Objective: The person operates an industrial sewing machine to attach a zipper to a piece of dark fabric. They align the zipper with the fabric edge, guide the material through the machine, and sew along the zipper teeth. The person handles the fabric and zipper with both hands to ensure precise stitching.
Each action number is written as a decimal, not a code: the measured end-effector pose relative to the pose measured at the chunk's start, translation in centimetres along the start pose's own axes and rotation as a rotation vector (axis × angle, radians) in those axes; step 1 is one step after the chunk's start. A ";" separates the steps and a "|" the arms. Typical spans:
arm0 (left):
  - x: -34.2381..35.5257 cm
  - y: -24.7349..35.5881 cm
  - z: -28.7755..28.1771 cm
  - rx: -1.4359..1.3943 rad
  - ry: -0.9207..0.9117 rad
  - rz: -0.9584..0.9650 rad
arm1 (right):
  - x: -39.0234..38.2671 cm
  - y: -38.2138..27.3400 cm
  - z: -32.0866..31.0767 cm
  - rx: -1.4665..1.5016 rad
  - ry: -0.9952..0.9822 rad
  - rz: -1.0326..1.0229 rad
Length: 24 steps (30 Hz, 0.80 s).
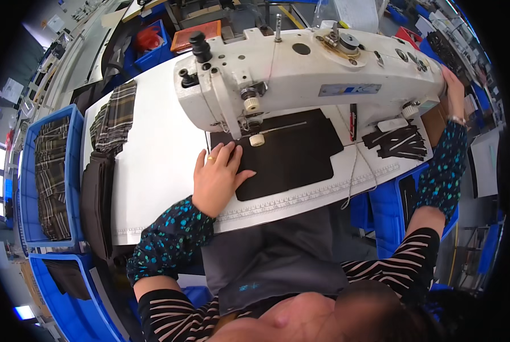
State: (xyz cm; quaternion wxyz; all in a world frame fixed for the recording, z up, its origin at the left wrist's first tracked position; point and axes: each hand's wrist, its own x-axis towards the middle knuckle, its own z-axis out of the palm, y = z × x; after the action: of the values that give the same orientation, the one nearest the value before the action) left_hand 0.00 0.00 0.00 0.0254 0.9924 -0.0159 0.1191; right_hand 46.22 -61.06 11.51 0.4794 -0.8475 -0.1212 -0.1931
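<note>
A white sewing machine (300, 74) stands on a white tabletop with a printed ruler along its front edge. Under its presser foot lies a dark cut fabric piece (289, 165), with a pale narrow strip (283, 126) on it. My left hand (218, 179) rests on that piece, left of the needle area, fingers spread and lying on the cloth. At the machine's far right end, my right hand (453, 91) grips the handwheel (441, 85), partly hidden behind it. Right of the fabric are a red-and-black pen-like tool (353, 122) and a heap of dark short strips (395, 145).
Folded plaid fabric (115, 114) and dark cloth (98, 205) lie at the table's left. Beside them are blue bins (76, 176) holding fabric. More blue bins (383, 216) sit below the right side. A cord (369, 171) hangs over the front edge.
</note>
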 end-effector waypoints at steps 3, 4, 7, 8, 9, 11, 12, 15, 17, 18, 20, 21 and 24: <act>-3.0 1.3 -1.5 -0.029 0.004 0.036 | 2.4 -4.1 0.3 -0.281 -0.123 0.060; -4.2 2.5 -1.6 -0.075 -0.010 0.048 | 3.8 -5.4 -1.0 -0.366 -0.164 0.051; -8.6 3.5 -2.8 -0.099 -0.060 0.054 | 1.9 -4.6 -0.5 -0.208 -0.131 0.121; -9.3 3.5 -3.1 -0.103 -0.071 0.058 | 0.6 -3.9 -0.2 -0.104 -0.084 0.156; -9.5 3.5 -3.1 -0.086 -0.057 0.033 | -0.8 -4.4 1.9 -0.116 0.062 0.043; -9.8 3.4 -3.0 -0.066 -0.030 -0.011 | -5.5 -5.7 5.9 -0.149 0.357 -0.178; -9.7 3.5 -2.7 -0.071 -0.017 -0.004 | -6.1 -4.9 6.2 0.055 0.440 -0.203; -10.2 3.7 -2.1 -0.089 -0.007 0.001 | -4.1 -5.7 3.0 -0.144 0.326 -0.120; -10.8 4.0 -2.3 -0.119 -0.028 0.024 | -2.2 -6.5 1.1 -0.355 0.256 -0.080; -11.5 4.1 -2.4 -0.125 -0.013 0.022 | -1.2 -7.1 1.0 -0.444 0.215 -0.049; -12.6 4.2 -2.1 -0.149 0.017 0.031 | -2.0 -7.3 0.7 -0.597 0.348 -0.133; -13.0 4.2 -2.1 -0.124 0.036 0.011 | -3.0 -8.2 3.2 -0.507 0.492 -0.267; -13.8 4.1 -2.0 -0.086 0.089 -0.028 | -13.2 -15.2 11.9 -0.222 0.745 -0.606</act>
State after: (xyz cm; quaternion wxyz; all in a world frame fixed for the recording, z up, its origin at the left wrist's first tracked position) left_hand -14.03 -3.59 -1.16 0.0703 0.9843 -0.0061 0.1619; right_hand 30.94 -43.33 11.76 0.3194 -0.6933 -0.1612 -0.6256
